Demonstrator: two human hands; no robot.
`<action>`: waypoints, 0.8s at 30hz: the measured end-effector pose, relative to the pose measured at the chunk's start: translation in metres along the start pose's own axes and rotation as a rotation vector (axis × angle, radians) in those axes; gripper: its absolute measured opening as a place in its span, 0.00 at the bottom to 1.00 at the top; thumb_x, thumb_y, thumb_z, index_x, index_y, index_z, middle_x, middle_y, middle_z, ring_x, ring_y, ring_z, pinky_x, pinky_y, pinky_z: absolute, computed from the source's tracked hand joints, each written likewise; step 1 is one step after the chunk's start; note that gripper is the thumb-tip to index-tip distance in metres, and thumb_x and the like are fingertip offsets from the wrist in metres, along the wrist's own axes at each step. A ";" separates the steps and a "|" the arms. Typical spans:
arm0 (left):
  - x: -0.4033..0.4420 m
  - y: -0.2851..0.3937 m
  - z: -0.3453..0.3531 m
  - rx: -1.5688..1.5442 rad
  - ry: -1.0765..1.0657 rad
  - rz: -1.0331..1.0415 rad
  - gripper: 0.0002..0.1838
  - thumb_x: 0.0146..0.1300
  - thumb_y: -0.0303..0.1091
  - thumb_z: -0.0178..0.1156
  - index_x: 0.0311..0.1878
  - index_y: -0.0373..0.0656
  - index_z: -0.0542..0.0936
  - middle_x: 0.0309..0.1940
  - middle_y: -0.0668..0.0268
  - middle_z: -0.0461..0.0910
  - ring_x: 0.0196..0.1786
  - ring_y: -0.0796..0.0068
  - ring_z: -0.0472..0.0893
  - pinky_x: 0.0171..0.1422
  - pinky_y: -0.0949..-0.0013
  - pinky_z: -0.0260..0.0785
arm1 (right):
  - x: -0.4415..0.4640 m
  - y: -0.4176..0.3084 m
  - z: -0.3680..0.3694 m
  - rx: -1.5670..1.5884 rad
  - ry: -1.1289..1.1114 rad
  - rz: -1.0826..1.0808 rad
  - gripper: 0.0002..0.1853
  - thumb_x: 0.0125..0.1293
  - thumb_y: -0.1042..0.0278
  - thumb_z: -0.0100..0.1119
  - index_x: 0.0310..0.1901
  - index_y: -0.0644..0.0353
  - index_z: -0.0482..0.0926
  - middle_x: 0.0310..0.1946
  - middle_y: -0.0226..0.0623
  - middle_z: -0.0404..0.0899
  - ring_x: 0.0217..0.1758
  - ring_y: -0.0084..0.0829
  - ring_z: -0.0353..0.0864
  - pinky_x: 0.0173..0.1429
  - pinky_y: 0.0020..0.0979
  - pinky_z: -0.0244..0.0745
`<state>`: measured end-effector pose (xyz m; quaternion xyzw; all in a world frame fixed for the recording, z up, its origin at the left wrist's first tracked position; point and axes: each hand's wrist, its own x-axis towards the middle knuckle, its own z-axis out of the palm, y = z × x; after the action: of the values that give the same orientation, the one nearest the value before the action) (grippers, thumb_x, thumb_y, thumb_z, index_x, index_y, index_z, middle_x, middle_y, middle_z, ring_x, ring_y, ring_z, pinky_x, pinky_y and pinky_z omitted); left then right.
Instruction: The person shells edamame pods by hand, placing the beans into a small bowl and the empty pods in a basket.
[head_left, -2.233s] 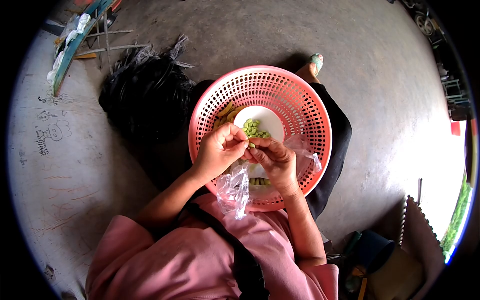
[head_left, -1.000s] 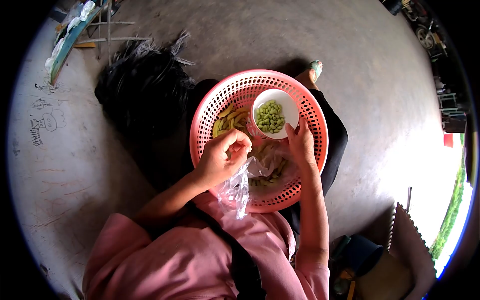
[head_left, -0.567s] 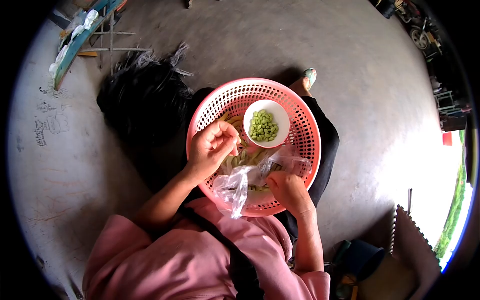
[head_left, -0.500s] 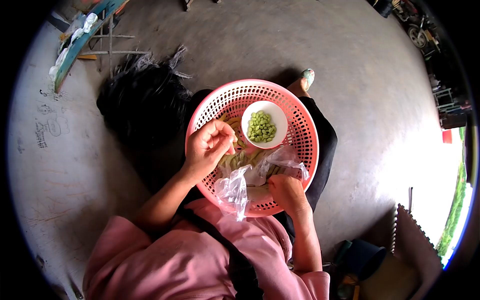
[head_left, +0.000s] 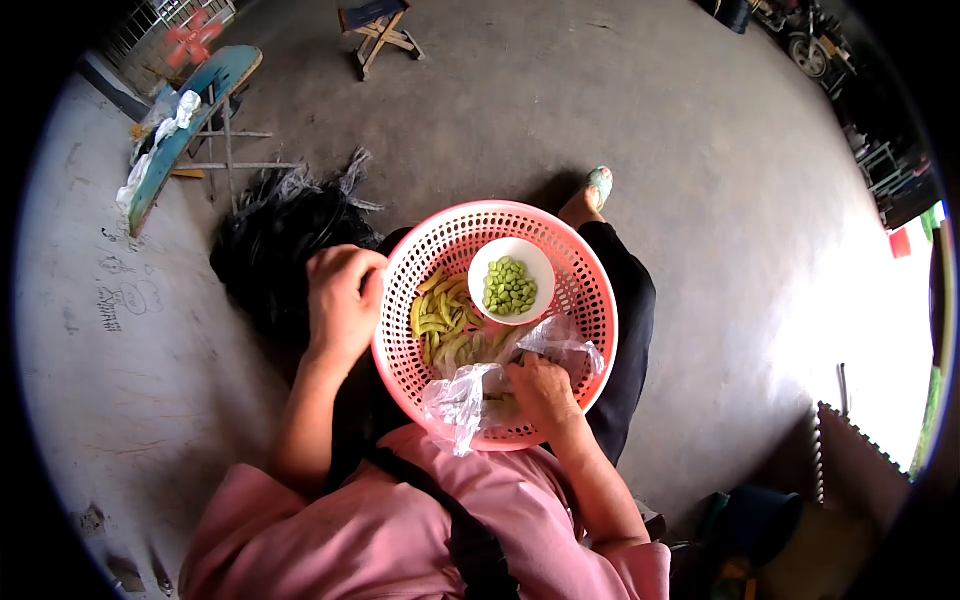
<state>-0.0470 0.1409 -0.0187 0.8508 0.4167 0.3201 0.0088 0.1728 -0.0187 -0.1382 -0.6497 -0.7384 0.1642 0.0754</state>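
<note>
A pink perforated basket (head_left: 400, 376) rests on my lap. Inside it, a white bowl (head_left: 540, 262) holds several green beans (head_left: 508, 286). Yellowish-green pods (head_left: 440, 310) lie left of the bowl. A clear plastic bag (head_left: 462, 400) with pods in it spreads over the near part of the basket. My left hand (head_left: 343, 300) is at the basket's left rim, its fingers curled; what they hold, if anything, is hidden. My right hand (head_left: 545, 395) reaches into the bag's opening with bent fingers, their tips hidden.
Left of the basket lies a black plastic bag (head_left: 275, 260) on the floor. A teal board (head_left: 185, 135) on thin legs stands at the upper left, and a folding stool (head_left: 378, 30) farther back. A dark blue bucket (head_left: 765, 525) is at the lower right.
My left hand has moved left, from over the pods to the basket's rim. My right hand has left the bowl and gone down to the bag. The view has tilted up.
</note>
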 end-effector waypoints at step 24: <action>-0.096 0.090 0.070 -0.567 -0.467 -0.020 0.04 0.62 0.28 0.55 0.35 0.38 0.73 0.34 0.53 0.77 0.37 0.52 0.79 0.42 0.57 0.70 | -0.006 -0.020 -0.032 -0.104 -0.189 -0.083 0.11 0.61 0.62 0.55 0.29 0.59 0.82 0.25 0.45 0.83 0.32 0.45 0.85 0.36 0.43 0.80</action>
<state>0.0119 0.0307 -0.1005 0.8604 0.3065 0.2202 0.3424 0.1657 -0.0216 -0.1013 -0.6033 -0.7759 0.1831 -0.0216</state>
